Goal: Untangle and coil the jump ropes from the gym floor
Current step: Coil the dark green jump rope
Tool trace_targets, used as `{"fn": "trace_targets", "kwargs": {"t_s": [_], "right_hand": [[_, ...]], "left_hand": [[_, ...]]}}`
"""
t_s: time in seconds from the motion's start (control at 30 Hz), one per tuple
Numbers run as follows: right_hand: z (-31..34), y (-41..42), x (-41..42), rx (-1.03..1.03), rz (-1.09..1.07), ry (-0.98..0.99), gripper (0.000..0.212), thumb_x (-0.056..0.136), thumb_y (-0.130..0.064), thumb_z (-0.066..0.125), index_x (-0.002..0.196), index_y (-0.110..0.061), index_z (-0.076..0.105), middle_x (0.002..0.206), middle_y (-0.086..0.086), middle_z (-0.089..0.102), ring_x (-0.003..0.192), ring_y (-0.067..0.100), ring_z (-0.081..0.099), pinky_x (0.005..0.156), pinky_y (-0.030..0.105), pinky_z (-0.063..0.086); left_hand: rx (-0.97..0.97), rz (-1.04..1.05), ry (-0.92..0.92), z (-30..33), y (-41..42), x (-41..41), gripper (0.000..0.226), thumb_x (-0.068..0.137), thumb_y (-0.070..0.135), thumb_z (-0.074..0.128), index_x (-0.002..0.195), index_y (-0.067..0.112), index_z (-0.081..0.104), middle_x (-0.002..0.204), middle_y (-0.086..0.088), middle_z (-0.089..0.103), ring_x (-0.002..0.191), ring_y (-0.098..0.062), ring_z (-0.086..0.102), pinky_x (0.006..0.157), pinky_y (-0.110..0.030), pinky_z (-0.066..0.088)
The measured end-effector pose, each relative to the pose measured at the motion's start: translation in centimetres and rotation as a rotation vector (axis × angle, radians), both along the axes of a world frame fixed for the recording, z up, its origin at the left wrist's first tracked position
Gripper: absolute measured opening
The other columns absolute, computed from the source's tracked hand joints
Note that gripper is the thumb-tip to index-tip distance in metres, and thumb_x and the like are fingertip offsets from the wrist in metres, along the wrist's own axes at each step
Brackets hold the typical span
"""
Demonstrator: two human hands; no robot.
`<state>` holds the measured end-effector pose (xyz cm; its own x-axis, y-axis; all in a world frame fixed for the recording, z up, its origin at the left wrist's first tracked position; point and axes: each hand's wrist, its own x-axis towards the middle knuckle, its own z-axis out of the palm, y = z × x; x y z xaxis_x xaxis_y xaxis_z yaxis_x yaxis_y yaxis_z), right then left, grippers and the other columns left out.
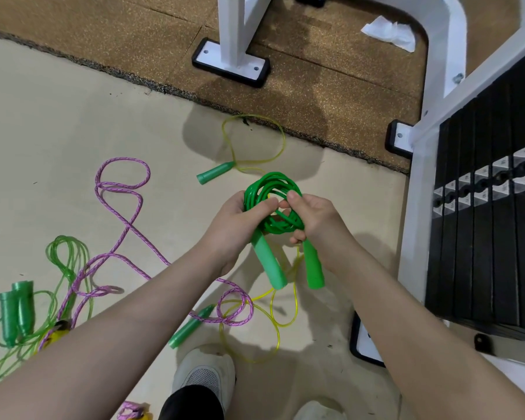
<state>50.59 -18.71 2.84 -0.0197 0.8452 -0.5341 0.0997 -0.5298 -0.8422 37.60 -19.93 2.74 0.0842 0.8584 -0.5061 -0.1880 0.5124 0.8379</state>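
Note:
A solid green jump rope (pixel 270 189) is wound into a small coil held above the floor, its two green handles (pixel 270 265) hanging down. My left hand (pixel 237 222) grips the coil's left side, thumb across the strands. My right hand (pixel 312 219) pinches the coil's right side. On the beige floor lie a yellow rope with green handles (pixel 255 140), a pink braided rope (pixel 125 225) and a translucent green rope (pixel 64 259) with two handles at the far left, the pink crossing both others.
A white machine frame (pixel 234 31) with black feet stands on the brown rubber mat beyond. A black weight stack (pixel 491 213) fills the right side. A crumpled white tissue (pixel 388 31) lies behind. My shoes (pixel 206 374) stand at the bottom.

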Motion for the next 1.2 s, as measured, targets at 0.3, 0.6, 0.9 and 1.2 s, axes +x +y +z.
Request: {"fn": "trace_targets", "kwargs": {"t_s": [0.3,0.6,0.9,1.2], "right_hand": [[-0.6,0.6,2.4,-0.172,0.351,-0.073,0.016,0.094,-0.027,0.05,0.096,-0.016,0.062,0.09,0.007,0.066,0.079,0.02,0.054,0.076,0.032,0.042],[1.1,0.0,3.2,-0.199,0.409,0.198,0.009,0.094,-0.009,0.047,0.092,-0.015,0.054,0.056,-0.012,0.053,0.042,0.002,0.04,0.04,0.014,0.024],[0.7,-0.2,-0.2,0.209,0.267,0.075,0.019,0.094,0.0,0.048,0.11,-0.01,0.045,0.099,0.011,0.054,0.055,0.015,0.062,0.058,0.025,0.055],[-1.5,-0.9,-0.3,0.936,0.529,-0.81,0.025,0.067,-0.041,0.061,0.085,-0.024,0.062,0.097,-0.004,0.057,0.083,0.014,0.043,0.075,0.028,0.027]], "left_hand": [[0.049,-0.036,0.379,-1.4,1.4,-2.7,0.006,0.08,0.007,0.057,0.083,0.012,0.054,0.078,-0.015,0.07,0.07,-0.025,0.065,0.074,-0.044,0.057],[0.076,-0.254,0.735,-2.6,1.6,-4.7,0.016,0.079,0.01,0.059,0.088,-0.003,0.057,0.079,-0.018,0.069,0.077,-0.033,0.066,0.074,-0.045,0.055],[-0.05,-0.497,0.498,-1.1,1.3,-4.1,0.017,0.076,0.011,0.063,0.086,-0.002,0.06,0.069,-0.013,0.058,0.06,-0.022,0.053,0.058,-0.032,0.047],[-0.082,-0.456,0.388,-0.3,2.0,-4.9,0.007,0.071,0.012,0.06,0.071,0.005,0.057,0.064,-0.014,0.052,0.06,-0.023,0.049,0.06,-0.033,0.044]]}}
